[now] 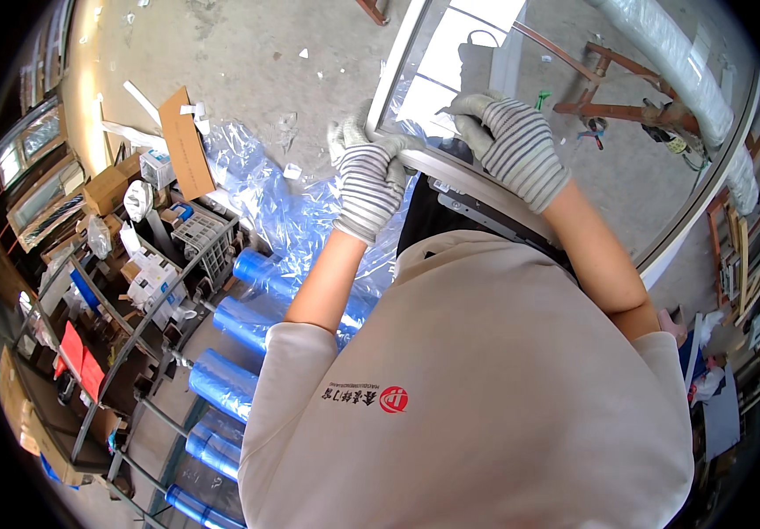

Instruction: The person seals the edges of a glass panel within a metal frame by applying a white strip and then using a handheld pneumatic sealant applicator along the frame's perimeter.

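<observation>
A large glass pane in a pale window frame lies in front of me, with its near left corner close to my body. My left hand, in a grey-and-white striped work glove, is closed at that corner, its thumb side against the frame. Over the glass, just beyond the near edge, is my right hand in a matching glove. Its fingers are bent together in a pinch; anything between the fingertips is too small or hidden to name. The glass reflects a bright window and a dark shape.
Crumpled clear blue film lies to the left, beside several blue film rolls on a rack. A brown cardboard piece leans near a grey plastic crate. Wrapped profiles and a rust-coloured stand are at the far right.
</observation>
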`<state>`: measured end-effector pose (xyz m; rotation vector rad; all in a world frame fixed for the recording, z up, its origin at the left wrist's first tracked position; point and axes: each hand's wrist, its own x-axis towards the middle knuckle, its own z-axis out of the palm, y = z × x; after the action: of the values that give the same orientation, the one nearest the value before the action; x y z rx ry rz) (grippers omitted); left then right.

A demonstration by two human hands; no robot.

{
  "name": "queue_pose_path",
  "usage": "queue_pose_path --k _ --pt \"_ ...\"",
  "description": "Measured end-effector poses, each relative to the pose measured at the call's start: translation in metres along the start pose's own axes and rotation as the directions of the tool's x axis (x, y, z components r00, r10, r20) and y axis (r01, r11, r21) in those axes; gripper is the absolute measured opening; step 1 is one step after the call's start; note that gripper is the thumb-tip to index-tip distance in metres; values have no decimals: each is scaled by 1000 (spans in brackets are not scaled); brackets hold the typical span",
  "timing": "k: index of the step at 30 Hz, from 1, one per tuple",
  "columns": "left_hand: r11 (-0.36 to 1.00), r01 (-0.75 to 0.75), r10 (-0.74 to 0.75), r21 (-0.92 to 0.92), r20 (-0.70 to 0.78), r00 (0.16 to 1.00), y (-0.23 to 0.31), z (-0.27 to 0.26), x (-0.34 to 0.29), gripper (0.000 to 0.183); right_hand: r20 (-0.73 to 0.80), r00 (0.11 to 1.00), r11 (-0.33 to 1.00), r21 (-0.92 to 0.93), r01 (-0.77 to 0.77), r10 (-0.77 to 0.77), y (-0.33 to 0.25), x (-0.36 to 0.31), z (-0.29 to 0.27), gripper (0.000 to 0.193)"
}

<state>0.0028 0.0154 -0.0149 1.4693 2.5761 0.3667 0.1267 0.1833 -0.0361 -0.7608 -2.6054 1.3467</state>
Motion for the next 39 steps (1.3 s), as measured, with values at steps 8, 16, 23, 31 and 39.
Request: queue_pose_path --k 8,16,23,31,39 --pt "553 439 -530 -708 108 841 -25 0 -46 20 326 943 974 -181 136 -71 -32 11 10 23" --pt "525 452 -582 -721 83 809 -16 6 -59 16 572 819 904 -323 281 -50 -32 33 -4 25" --pt "732 341 -471 -590 -76 879 3 4 -51 23 443 879 924 -233 302 -175 -30 35 13 21" --pt "969 -107 125 221 -72 989 6 -1 -5 26 315 917 968 20 251 -245 14 26 -31 16" --pt "830 -308 360 -464 24 933 52 9 -13 27 313 937 966 -153 208 -152 9 6 -14 25"
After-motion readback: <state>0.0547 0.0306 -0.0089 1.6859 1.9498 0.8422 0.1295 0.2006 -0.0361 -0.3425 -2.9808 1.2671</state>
